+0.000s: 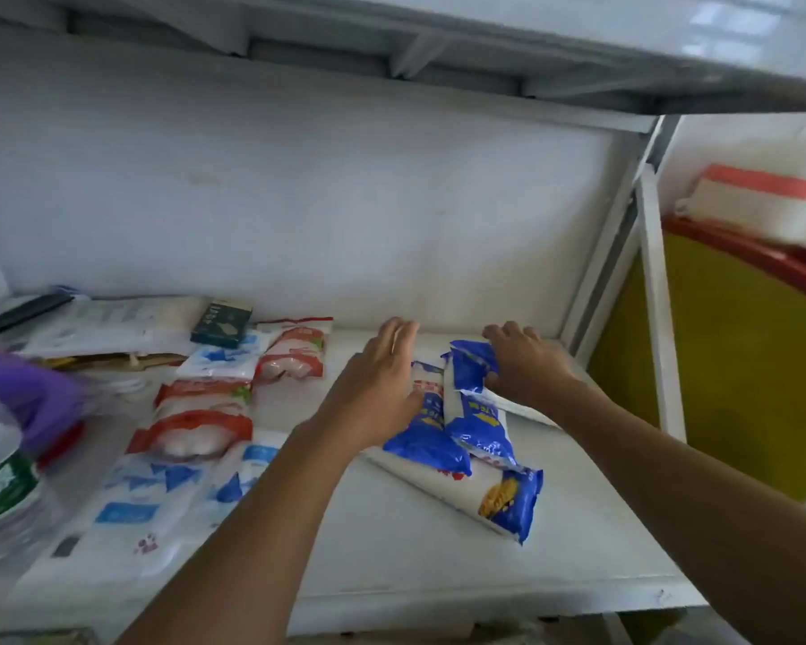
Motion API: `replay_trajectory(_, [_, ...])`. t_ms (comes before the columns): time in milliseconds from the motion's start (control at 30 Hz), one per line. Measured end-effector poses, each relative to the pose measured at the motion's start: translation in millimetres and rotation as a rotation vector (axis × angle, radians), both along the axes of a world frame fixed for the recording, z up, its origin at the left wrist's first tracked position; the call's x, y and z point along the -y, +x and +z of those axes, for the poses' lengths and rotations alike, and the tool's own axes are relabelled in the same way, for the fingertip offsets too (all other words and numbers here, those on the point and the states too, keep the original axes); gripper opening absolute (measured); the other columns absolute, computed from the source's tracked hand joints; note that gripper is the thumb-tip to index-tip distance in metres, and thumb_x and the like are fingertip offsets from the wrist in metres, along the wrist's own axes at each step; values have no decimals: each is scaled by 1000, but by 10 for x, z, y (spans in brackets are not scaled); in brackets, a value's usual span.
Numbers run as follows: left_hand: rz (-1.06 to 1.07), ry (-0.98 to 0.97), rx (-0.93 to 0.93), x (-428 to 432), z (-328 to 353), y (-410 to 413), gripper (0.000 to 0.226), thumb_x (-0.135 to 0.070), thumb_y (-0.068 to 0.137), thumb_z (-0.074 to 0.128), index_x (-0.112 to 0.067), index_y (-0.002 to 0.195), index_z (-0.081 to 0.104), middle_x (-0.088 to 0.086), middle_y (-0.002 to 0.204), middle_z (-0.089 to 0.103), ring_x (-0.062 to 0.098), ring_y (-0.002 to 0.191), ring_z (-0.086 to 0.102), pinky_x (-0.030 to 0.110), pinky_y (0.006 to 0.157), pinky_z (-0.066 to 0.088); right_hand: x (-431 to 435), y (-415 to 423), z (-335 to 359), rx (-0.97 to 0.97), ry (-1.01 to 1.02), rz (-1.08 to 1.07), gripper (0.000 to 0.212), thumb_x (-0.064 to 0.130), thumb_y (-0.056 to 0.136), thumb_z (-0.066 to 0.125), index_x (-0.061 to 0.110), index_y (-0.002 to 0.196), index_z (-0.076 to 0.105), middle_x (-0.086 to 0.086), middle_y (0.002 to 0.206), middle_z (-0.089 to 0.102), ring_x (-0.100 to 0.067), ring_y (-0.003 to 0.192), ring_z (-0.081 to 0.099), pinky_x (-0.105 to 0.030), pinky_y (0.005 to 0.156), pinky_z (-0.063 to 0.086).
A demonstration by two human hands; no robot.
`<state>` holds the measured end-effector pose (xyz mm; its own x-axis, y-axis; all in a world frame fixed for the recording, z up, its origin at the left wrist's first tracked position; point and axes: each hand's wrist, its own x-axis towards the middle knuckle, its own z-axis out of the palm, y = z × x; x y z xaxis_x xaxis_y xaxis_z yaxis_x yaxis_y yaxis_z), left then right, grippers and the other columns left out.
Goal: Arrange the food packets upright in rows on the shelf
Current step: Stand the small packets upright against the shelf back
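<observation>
A: Pos. of hands?

B: Both over R half of white shelf (392,565). Left hand (375,393) flat, fingers (399,335) straight and together, nothing gripped; heel of palm touches the near blue-white packet (426,439). Right hand (529,365) curled over top edge of second blue-white packet (473,407), fingers bent down on its crumpled blue end. Looks pinched, but thumb hidden, so can't tell for sure.

A: Packets upright?

B: No. The 2 blue ones lean side by side, tops toward back wall, lower ends resting on a third packet w/ yellow print (508,498) lying flat, diagonal, nearer front edge.

A: Rest of shelf?

B: L half: red-white packets (192,425) flat, one more red-white packet (292,353) behind. Pale blue-white bags (150,495) flat at front L, another (222,358) further back. Dark small box (222,323) near back wall, atop white flat wrappers (112,323). Far L: purple blurred obj. (29,393), green-label bottle (1,481) at frame edge.

A: Outside shelf?

B: R of the upright post: yellow surface (740,365), red rim, white sack w/ red band (759,202).
</observation>
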<state>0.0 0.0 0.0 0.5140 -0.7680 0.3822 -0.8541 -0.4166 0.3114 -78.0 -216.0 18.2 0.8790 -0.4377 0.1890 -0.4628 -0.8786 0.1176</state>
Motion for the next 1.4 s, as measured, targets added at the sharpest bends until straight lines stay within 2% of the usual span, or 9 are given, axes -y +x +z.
replay_trajectory(167, [26, 27, 34, 78, 24, 105, 80, -29, 97, 62, -12, 159, 16, 7, 166, 16, 32, 135, 48, 42, 103, 45, 105, 160, -73, -33, -7, -56, 41, 28, 94, 57, 16, 133, 49, -9, 126, 60, -33, 112, 62, -36, 70, 40])
replay_trajectory(333, [9, 87, 61, 87, -15, 76, 80, -20, 94, 62, -12, 158, 16, 8, 164, 18, 32, 136, 44, 40, 100, 44, 196, 304, -161, -9, 19, -32, 23, 21, 99, 55, 10, 120, 55, -12, 117, 63, -34, 101, 65, -36, 70, 45])
replay_trajectory(533, [-83, 332, 78, 99, -123, 151, 90, -11, 91, 64, -15, 160, 7, 9, 169, 5, 30, 149, 26, 43, 111, 41, 223, 539, -7, -5, -10, -21, 29, 38, 98, 61, 13, 114, 62, -10, 110, 67, -32, 97, 67, -32, 70, 46])
replay_trajectory(733, [-51, 387, -8, -44, -119, 388, 82, -2, 90, 60, -14, 158, 14, 11, 169, 8, 30, 153, 23, 43, 116, 39, 199, 797, 350, 79, 59, -14, 22, 14, 89, 65, 13, 111, 69, -12, 105, 72, -29, 88, 68, -41, 76, 59])
replay_trajectory(867, [-17, 257, 29, -98, -132, 494, 76, 5, 86, 60, -21, 151, 31, 1, 165, 21, 23, 145, 38, 34, 102, 47, 105, 944, 556, 142, 88, 78, 25, 9, 88, 60, 15, 110, 71, -12, 106, 73, -31, 90, 69, -38, 73, 56])
replay_trajectory(1000, [173, -33, -100, -113, -135, 627, 60, -2, 88, 65, -24, 139, 43, -3, 138, 53, 13, 110, 58, 23, 80, 51, -136, 1061, 650, 137, 149, 239, 28, 2, 93, 55, 15, 114, 68, -8, 113, 72, -26, 96, 69, -37, 81, 58])
replay_trajectory(1100, [307, -169, -235, -121, -148, 739, 64, -9, 95, 63, -25, 150, 36, -2, 149, 51, 18, 129, 57, 26, 90, 51, -301, 1127, 673, 212, 295, 328, 27, -1, 99, 48, 21, 110, 58, -6, 109, 72, -22, 89, 68, -26, 70, 53])
replay_trajectory(1200, [214, -261, -399, -122, -185, 838, 73, -24, 94, 69, -27, 155, 30, -4, 156, 48, 19, 140, 50, 43, 108, 50, -448, 1139, 722, 305, 425, 424, 21, 1, 101, 47, 20, 107, 55, -6, 101, 72, -13, 75, 62, -11, 54, 42])
replay_trajectory(1400, [148, -633, -694, -114, -92, 949, 35, -18, 91, 74, -19, 123, 59, -4, 110, 73, 12, 102, 72, 9, 66, 54, -723, 1235, 777, 391, 733, 556, 14, 7, 99, 58, 18, 108, 59, -2, 88, 76, -21, 82, 70, -35, 73, 55])
